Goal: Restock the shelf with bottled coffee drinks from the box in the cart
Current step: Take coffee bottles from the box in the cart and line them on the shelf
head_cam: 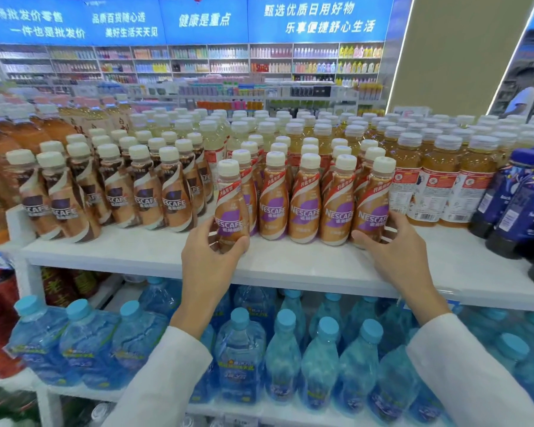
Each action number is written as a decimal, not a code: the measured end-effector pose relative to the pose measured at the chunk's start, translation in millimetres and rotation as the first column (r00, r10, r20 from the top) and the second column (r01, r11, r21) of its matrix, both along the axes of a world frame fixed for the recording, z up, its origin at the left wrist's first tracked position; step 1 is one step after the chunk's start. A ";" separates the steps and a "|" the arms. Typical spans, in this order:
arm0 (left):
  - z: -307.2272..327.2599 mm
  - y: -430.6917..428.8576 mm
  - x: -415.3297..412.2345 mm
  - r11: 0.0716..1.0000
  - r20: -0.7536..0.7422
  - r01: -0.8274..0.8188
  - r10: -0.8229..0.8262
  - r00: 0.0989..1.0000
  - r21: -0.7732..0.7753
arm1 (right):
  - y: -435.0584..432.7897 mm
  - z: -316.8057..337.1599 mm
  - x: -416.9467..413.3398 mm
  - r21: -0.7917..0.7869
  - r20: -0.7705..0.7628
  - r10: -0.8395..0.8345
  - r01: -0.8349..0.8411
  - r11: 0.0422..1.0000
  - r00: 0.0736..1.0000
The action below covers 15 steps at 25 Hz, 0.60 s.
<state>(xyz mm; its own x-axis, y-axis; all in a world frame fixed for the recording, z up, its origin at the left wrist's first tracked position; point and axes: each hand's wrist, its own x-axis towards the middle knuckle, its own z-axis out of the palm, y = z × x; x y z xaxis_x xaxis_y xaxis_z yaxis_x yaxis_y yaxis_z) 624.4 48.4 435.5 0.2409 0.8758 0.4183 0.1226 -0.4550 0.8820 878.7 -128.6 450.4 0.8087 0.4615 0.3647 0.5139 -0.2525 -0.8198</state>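
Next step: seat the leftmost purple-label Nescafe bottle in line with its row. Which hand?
Left. The left hand grips the leftmost bottle, which appears to stand slightly forward of the row. The right hand holds the rightmost bottle at the row's other end.

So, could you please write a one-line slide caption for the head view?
Left hand grips the leftmost purple-label bottle, right hand the rightmost purple-label bottle, at the white shelf.

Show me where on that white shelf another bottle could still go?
Bare strip along the front edge of the white shelf: between left hand and right hand, and past the right hand before the tea bottles up to the dark blue bottles. Behind the front coffee bottles, rows stand packed.
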 end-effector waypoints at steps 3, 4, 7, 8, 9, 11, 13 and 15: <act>1.6 -3.7 -1.2 1.000 -0.016 0.028 -0.028 0.999 0.002 | -3.9 6.6 -4.2 -0.055 -0.002 0.015 -0.015 0.998 1.000; 0.8 -7.0 -3.4 0.999 -0.028 0.032 -0.032 0.999 0.005 | -6.7 8.6 -7.2 -0.073 -0.001 0.013 -0.013 0.997 1.000; -10.1 -23.6 -20.5 0.999 -0.066 -0.039 0.038 0.997 -0.006 | -19.5 3.2 -29.1 -0.054 0.046 0.014 -0.012 0.998 0.999; -15.9 -31.9 -29.7 0.997 -0.063 -0.071 0.072 0.995 0.004 | -25.0 -2.4 -41.1 -0.015 0.063 0.027 -0.026 1.000 0.998; -23.0 -41.5 -40.1 0.994 -0.053 -0.106 0.107 0.993 0.011 | -30.0 -9.4 -54.2 0.030 0.072 0.049 -0.052 0.998 0.996; -40.5 -63.8 -66.2 0.984 -0.024 -0.178 0.177 0.984 -0.024 | -39.8 -26.8 -85.0 0.096 0.062 0.147 -0.153 0.984 0.987; -59.0 -89.0 -98.8 0.965 -0.015 -0.246 0.246 0.969 -0.089 | -46.5 -43.6 -120.0 0.110 0.014 0.287 -0.286 0.952 0.958; -79.7 -114.5 -136.8 0.933 -0.032 -0.318 0.318 0.948 -0.166 | -47.8 -63.2 -155.7 0.109 -0.017 0.413 -0.409 0.906 0.910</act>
<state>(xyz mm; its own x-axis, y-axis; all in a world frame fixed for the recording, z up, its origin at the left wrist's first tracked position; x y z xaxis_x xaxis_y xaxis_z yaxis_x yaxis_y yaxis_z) 487.6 -66.1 355.8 -0.0600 0.9639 0.2594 0.2413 -0.2381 0.9408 723.0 -176.4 387.2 0.5694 0.7189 0.3987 0.5216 0.0589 -0.8512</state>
